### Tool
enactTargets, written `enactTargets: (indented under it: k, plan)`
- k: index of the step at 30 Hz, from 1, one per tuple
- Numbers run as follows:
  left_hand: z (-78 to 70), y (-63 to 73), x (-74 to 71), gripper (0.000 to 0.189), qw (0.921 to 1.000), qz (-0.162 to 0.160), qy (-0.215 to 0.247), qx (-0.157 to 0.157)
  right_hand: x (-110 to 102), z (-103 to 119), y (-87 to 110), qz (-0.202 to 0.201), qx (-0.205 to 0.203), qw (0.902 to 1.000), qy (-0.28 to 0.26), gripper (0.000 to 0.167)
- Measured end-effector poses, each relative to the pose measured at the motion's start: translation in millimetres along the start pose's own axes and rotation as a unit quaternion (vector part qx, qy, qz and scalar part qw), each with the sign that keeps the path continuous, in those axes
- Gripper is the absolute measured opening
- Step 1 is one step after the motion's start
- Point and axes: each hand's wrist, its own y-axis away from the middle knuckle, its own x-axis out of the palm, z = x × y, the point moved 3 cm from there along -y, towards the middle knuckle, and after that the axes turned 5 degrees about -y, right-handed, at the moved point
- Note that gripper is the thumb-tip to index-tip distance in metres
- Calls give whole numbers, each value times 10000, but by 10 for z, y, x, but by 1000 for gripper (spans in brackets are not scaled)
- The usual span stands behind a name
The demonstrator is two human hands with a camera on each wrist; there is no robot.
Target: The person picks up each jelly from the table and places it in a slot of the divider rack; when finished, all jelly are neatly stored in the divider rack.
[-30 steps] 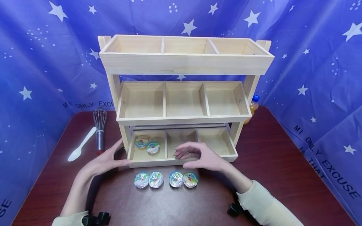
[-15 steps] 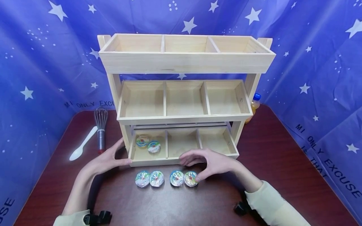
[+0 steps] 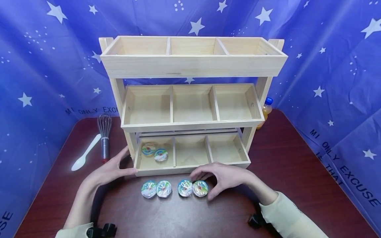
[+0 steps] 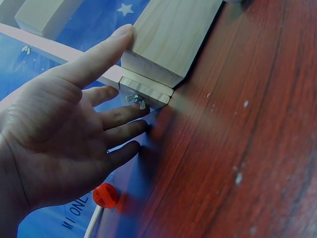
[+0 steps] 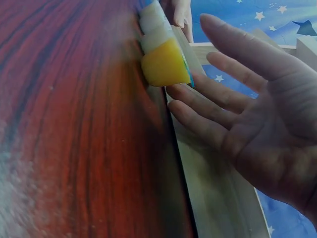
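Observation:
A row of several foil-lidded jelly cups stands in front of a three-tier wooden rack. At the row's right end is a cup with yellow filling. My right hand hovers about this cup, thumb on its near right side and fingers behind it, spread and not gripping. Two more jelly cups lie in the bottom tier's left compartment. My left hand rests against the rack's lower left corner, thumb at the tray's front edge, fingers extended along the side by a wing nut.
Left of the rack lie a whisk and a white spoon. Behind its right side stands a bottle with a blue cap. Blue star-patterned cloth encloses the dark red table.
My right hand has come out from over the bottom tier's middle compartment, moving right and toward me to the rightmost jelly cup. My left hand stays at the rack's corner.

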Motion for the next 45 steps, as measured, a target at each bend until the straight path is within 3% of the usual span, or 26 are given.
enactTargets:
  k: [14,28,45]
  plan:
    - [-2,1,-4,110,9999,-18,48,117,66,-53,-39,-73,245,9986,459,63]
    - [8,1,-4,110,9999,-17,61,93,70,-63,-46,-101,459,9977,479,58]
    - [-1,20,0,110,9999,-67,-55,108,5,-61,10,-37,318,9979,561,55]
